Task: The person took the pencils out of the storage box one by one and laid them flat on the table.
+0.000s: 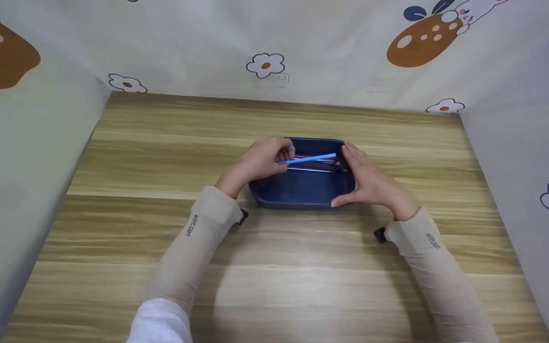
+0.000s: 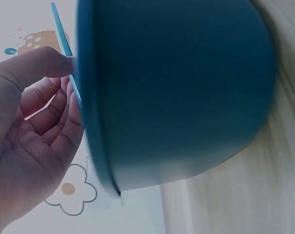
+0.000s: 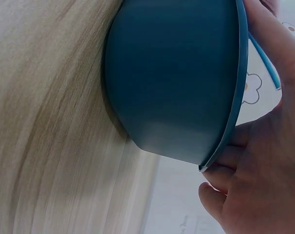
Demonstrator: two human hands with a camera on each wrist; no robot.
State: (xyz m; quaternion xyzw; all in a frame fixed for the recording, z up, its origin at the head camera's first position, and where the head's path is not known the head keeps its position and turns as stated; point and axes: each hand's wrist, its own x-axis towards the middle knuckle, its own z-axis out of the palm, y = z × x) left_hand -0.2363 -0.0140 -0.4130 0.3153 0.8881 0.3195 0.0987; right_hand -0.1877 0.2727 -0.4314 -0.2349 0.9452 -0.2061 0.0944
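A dark blue rectangular bin [image 1: 298,190] stands on the table between both hands. My left hand [image 1: 267,159] is over its left side and pinches a slim light-blue stick [image 1: 312,158] between thumb and fingers. The stick points rightward above the bin; in the left wrist view the stick [image 2: 61,31] shows above the rim, on both sides of the thumb. At the bin's right end rests my right hand [image 1: 370,181], fingers reaching along to the back corner and thumb at the front rim. Several thin sticks [image 1: 310,169], pink, pale and dark, lie inside the bin along its back half.
The wood-grain table [image 1: 293,276] extends around the bin. A pale curtain [image 1: 198,47] with flower and rabbit prints encloses its back and both sides. A dark wrist camera [image 1: 242,217] sits by the left cuff and another wrist camera [image 1: 380,235] by the right cuff.
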